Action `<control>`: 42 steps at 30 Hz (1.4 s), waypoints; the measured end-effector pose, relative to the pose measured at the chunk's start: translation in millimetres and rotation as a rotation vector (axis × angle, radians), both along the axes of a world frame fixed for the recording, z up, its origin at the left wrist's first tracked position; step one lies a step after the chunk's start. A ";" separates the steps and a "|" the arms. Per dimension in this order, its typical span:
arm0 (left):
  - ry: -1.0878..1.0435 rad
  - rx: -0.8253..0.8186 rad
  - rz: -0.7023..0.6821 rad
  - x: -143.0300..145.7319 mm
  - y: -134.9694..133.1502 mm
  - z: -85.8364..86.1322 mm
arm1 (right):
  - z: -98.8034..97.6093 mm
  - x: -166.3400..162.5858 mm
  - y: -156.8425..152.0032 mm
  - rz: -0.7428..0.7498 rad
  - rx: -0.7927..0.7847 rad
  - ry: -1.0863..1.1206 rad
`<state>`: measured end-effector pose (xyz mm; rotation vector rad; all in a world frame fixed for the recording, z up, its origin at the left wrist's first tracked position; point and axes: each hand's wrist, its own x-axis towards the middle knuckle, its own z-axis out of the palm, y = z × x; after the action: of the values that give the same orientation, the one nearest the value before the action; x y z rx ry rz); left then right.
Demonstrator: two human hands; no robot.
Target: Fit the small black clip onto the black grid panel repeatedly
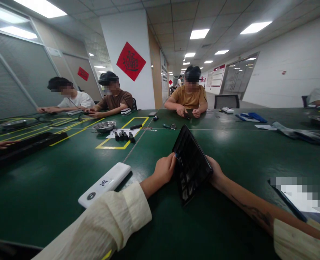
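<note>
I hold a black compartmented tray (191, 164) tilted up on its edge above the green table (230, 151). My left hand (164, 168) grips the tray's left side, fingers closed around the edge. Behind the tray's right side is my right hand (214, 173), with its fingers hidden by the tray. Both arms wear cream sleeves. A white power bank (105, 183) lies on the table just left of my left forearm.
Three people sit along the far side of the table. A metal bowl (104, 126) and small black parts (124, 135) lie inside a yellow taped rectangle. A long black tray (21, 148) lies at the left. Blue cloth (250, 117) and grey items (301, 133) lie far right.
</note>
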<state>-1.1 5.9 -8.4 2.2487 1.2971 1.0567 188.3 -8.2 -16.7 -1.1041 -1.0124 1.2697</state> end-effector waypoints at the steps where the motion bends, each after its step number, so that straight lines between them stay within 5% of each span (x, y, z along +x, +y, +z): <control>1: 0.012 -0.017 -0.001 0.6 -0.1 -0.2 | -1.1 -0.2 0.3 -0.003 -0.036 0.075; 6: 0.097 -0.013 -0.024 2.1 -0.9 1.5 | -10.8 -0.6 4.7 -0.013 -0.063 0.301; 17: 0.339 0.086 0.027 0.2 0.1 -1.1 | -16.5 -2.2 4.8 -0.067 0.002 0.272; 42: 0.209 0.006 0.008 1.0 0.8 3.1 | -8.1 -4.6 -5.3 -0.005 0.121 0.170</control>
<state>-0.1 6.7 -5.3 2.4122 1.3865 0.8469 183.7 -13.5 -24.8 -0.8904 -0.9449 1.2593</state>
